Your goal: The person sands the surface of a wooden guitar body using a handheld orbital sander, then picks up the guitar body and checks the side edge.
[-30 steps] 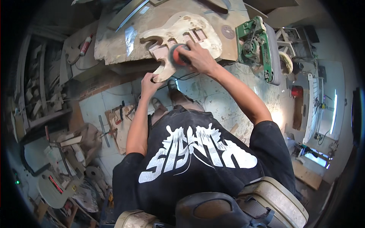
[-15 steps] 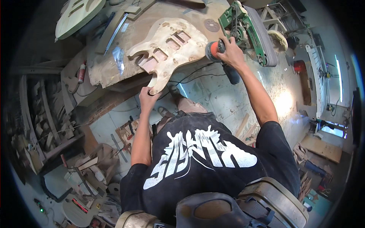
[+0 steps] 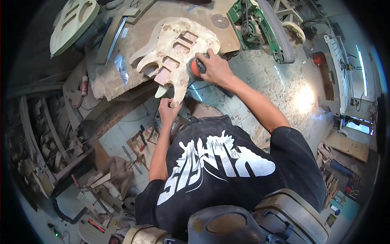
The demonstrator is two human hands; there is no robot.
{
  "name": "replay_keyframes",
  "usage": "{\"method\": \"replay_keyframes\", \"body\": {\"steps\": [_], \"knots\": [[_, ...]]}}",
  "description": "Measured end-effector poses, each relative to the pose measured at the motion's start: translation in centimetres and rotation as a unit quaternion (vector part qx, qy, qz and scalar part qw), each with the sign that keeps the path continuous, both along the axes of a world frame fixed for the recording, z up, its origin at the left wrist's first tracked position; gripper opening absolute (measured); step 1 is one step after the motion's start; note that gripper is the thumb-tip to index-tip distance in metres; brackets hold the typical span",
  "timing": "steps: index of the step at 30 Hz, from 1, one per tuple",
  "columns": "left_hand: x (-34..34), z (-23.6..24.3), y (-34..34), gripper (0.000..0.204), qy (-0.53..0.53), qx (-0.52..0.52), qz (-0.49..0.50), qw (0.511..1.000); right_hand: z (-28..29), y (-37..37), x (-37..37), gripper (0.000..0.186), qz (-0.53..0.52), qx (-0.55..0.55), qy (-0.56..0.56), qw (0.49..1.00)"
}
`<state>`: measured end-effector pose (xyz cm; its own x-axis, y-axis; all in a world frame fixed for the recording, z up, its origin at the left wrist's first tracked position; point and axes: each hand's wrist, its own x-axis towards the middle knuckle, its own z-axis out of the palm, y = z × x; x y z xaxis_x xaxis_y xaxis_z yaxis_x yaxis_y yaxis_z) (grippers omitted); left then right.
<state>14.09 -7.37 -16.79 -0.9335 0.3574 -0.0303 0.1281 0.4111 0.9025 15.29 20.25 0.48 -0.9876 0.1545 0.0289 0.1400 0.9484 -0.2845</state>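
Two hands [image 3: 168,110] [image 3: 217,70], one sander [image 3: 196,68], seemingly at least two guitar bodies [image 3: 195,46] [image 3: 67,34].

Cream guitar body [image 3: 185,60] speckled brown, orange and black sander [image 3: 196,68], black shirt [image 3: 243,189] printed white

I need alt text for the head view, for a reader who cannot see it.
A person's right-hand grip holds an orange and black sander at the edge of a pale wooden guitar body, while the left-hand grip holds its horn. The guitar body overhangs a workbench, with a green belt machine at upper right.
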Motion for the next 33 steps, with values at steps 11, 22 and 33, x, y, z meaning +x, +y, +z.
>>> {"method": "replay_keyframes", "body": {"steps": [11,22,33], "knots": [[0.0,-0.1,0.0,0.041,-0.003,0.002,-0.006,1.000,0.4,0.4,1.5,0.068,-0.066,0.007,-0.039,0.997],[-0.2,0.2,0.0,0.040,0.012,0.006,-0.005,1.000,0.9,-1.8,0.2,0.068,-0.046,-0.017,-0.027,0.998],[0.0,-0.7,0.0,0.042,0.027,0.018,0.000,0.999,0.9,-1.8,0.3,0.067,-0.048,-0.024,-0.029,0.998]]}}
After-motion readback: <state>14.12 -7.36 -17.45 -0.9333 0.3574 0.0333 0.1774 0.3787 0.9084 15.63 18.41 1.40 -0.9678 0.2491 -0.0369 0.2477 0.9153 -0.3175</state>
